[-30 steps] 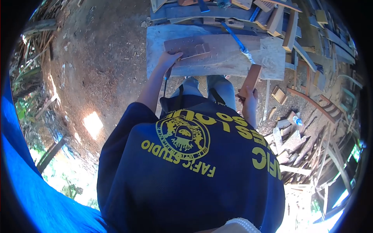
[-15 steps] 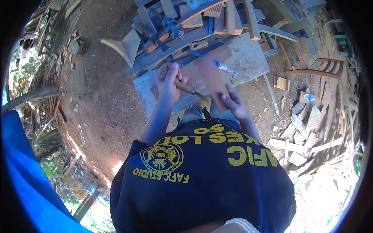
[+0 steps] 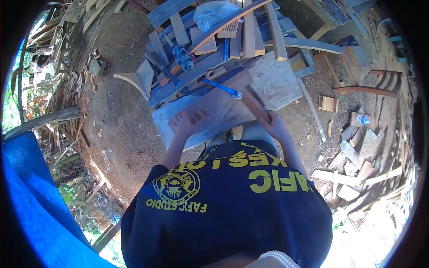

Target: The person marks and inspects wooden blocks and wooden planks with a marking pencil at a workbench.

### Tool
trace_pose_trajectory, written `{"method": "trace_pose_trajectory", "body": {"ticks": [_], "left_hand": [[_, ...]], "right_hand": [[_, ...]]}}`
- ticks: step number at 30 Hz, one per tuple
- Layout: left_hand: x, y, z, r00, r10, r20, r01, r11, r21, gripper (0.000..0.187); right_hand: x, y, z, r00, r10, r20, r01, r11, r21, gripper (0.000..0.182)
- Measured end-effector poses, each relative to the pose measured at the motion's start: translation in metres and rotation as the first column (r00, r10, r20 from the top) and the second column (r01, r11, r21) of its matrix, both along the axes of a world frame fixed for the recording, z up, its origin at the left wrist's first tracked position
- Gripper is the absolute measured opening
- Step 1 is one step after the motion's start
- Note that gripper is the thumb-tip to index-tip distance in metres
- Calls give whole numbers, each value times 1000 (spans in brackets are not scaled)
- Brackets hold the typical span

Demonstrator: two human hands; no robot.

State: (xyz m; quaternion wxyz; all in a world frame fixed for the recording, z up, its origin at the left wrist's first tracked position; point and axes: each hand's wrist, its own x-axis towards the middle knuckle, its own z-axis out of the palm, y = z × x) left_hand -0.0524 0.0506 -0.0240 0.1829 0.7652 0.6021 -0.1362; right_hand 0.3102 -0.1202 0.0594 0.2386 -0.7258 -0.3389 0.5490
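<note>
My left hand (image 3: 184,126) rests with its fingers apart on the near left part of the pale work board (image 3: 277,85). Beside its fingertips is a small brown wooden piece (image 3: 197,117) with a dark slot-like patch; the hand partly covers it. My right hand (image 3: 278,127) grips the near end of a brown wooden piece (image 3: 255,104), which is tilted over the board and blurred at its far end. Between the hands and farther out, a blue strip-like tool (image 3: 223,88) with a crumpled shiny end lies on a wide brown plank (image 3: 232,81).
Behind the board are stacked planks (image 3: 278,35), a blue power tool (image 3: 183,58) and a clear plastic bag (image 3: 214,15). A curved slatted wooden frame (image 3: 371,89) and scrap wood lie to the right. Blue sheeting (image 3: 31,192) hangs at the left.
My left hand has opened and lowered to the board; the wooden-handled tool it held is no longer visible. The piece in my right hand has turned and shifted, and the camera view has moved.
</note>
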Motion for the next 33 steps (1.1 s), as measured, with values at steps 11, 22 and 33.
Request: {"method": "trace_pose_trajectory", "body": {"ticks": [11, 22, 33], "left_hand": [[-35, -32, -57, 971, 231, -57, -236, 964, -123, 71], [30, -100, -34, 878, 405, 256, -394, 914, -97, 61], [144, -65, 45, 834, -96, 543, 75, 995, 59, 58]], "right_hand": [[76, 19, -157, 766, -484, 423, 201, 806, 557, 45], [104, 45, -185, 630, -229, 742, -47, 943, 330, 47], [43, 97, -74, 910, 337, -242, -285, 931, 227, 72]]}}
